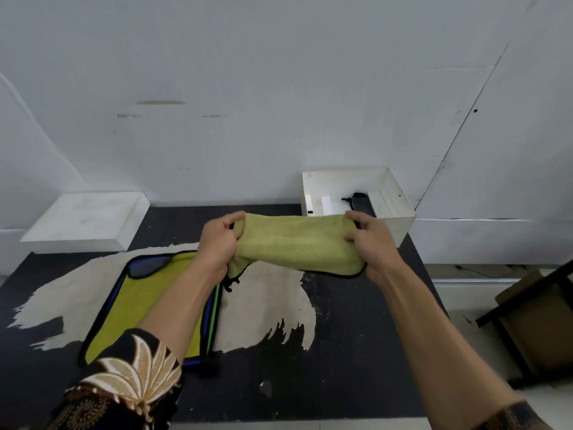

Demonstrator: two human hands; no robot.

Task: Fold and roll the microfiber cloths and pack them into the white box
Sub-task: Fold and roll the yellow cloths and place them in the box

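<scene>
A pale grey wall point(279, 72) fills the upper half of the view, and below it lies the dark counter point(356, 352), whose surface is worn away in a broad, ragged, cream-coloured patch point(266, 305). At the right edge, down beside the counter, stands a piece of dark-framed wooden furniture point(533, 321). On the left half of the counter a stack of flat cloths point(148, 305) lies spread out, the top one yellow with a black hem, with blue and green hems showing at the stack's right edge. A shallow white tray-like lid point(86, 221) sits at the far left corner against the wall. The white box point(400, 225) stands open at the far right corner, also against the wall. Just in front of the box, lifted off the counter, a yellow-green microfiber cloth point(297, 243) is stretched into a folded band, its black-trimmed edge hanging along the bottom. The left grip point(217, 243), a bare hand coming out of a dark sleeve with a gold leaf pattern point(130, 377), has its fingers curled tightly round the band's left end; the right grip point(372, 246) is closed the same way round the right end. Inside the box lie a small dark item point(359, 201) and some white pieces point(325, 204); what they are cannot be made out.
</scene>
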